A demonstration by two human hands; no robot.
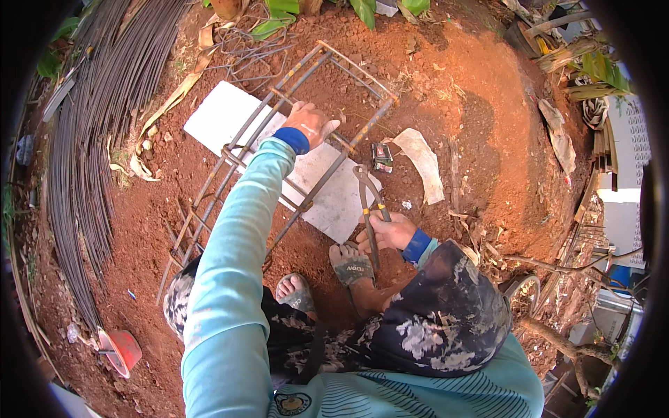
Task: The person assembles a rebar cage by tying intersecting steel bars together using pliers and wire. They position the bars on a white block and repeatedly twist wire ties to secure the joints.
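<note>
A long cage of rusty steel rebar with square stirrups lies slantwise in front of me. My left hand is closed on one of its crossbars near the far end, the thumb pointing right. In my right hand is a pair of end-cutting pincers, dark metal with yellow bands on the handles. Its jaws point away from me, just right of the cage and apart from it. Part of the handles is hidden by my fingers. Under the cage a white board rests on the soil.
Many thin steel rods lie bundled along the left, with loose wire at the far side. A small dark box and a dry leaf sheath are right of the cage. An orange-red bowl sits at lower left; branches at lower right.
</note>
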